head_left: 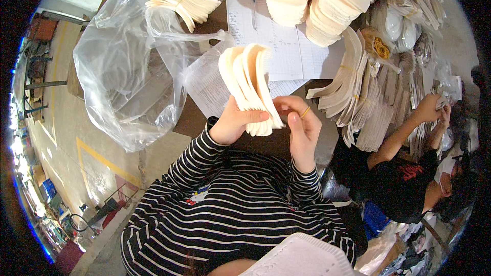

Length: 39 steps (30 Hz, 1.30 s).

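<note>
The insoles (250, 84) are a fanned stack of thin, cream, curved cut-outs, held upright over the table (197, 117) near its front edge. The left hand (232, 122) grips the stack's base, thumb across it; the right hand (302, 122) pinches its right side.

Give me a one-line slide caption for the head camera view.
Both hands, left hand and right hand, hold a fanned stack of cream insoles over a cluttered table beside a clear plastic bag.

The insole stack (250, 87) hides the left hand's (232, 122) fingers; the top stacks (327, 0) are cut off
</note>
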Available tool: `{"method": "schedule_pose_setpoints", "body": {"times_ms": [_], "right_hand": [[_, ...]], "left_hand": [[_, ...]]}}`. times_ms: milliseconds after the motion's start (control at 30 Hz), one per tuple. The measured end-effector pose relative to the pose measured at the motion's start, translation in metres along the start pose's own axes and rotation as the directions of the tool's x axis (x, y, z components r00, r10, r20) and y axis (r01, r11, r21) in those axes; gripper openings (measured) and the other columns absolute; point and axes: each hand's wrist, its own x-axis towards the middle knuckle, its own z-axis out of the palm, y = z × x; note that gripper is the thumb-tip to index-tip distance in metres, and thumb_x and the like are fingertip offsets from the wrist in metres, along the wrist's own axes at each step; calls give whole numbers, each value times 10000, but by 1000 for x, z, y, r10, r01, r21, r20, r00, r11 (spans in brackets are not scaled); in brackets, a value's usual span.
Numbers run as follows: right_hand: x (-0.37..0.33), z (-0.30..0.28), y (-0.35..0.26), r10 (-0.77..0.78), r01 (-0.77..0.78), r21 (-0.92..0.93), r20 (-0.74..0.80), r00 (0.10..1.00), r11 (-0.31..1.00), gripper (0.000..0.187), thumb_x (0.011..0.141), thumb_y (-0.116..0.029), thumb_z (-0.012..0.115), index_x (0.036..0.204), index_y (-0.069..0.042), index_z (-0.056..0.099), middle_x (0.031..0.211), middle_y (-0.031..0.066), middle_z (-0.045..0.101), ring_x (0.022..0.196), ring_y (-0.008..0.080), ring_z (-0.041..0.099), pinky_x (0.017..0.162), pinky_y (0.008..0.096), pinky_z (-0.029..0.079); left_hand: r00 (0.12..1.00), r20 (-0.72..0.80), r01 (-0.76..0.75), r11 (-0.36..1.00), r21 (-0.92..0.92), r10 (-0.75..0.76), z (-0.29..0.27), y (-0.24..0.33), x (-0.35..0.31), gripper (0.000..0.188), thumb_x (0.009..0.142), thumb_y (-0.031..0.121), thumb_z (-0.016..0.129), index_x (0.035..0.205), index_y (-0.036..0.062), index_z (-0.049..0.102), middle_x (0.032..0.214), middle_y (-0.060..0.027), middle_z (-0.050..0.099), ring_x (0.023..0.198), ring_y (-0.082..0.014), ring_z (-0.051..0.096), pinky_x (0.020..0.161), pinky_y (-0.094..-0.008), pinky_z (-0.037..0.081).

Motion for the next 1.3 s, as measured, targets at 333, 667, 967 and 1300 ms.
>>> {"method": "schedule_pose_setpoints", "body": {"times_ms": [333,667,967,1300], "right_hand": [[11,14,-10,7,-5,94,-18,1000,996,432,877,68,644,1271,4,478,1112,58,598,927,114,595,815,246,486],[14,7,-2,-189,145,-392,-76,979,909,198,841,28,679,1031,-24,680,1069,158,643,932,233,636,776,301,505],[11,13,4,-145,65,-379,-186,972,923,256,817,-1,708,1069,-33,678,1154,175,622,1034,302,620,862,365,502],[11,11,-2,-209,153,-489,-60,976,859,353,780,-45,760,1114,-40,645,1178,177,611,1149,355,553,934,422,471]], "left_hand": [[989,101,110,994,-8,-109,8,12,-3,733,784,14,794,1410,6,412,1274,-105,609,1154,-209,607,1002,-374,500],[986,33,160,986,51,-162,-2,11,-9,865,805,49,791,1492,65,265,1346,-65,511,1250,-178,497,1076,-371,410],[991,22,131,986,101,-133,-6,8,-8,873,789,78,808,1485,58,281,1337,-62,517,1236,-178,496,1062,-354,413],[987,34,148,979,139,-154,-5,10,-6,934,787,43,801,1516,71,218,1388,-66,471,1271,-186,466,1083,-365,394]]}}
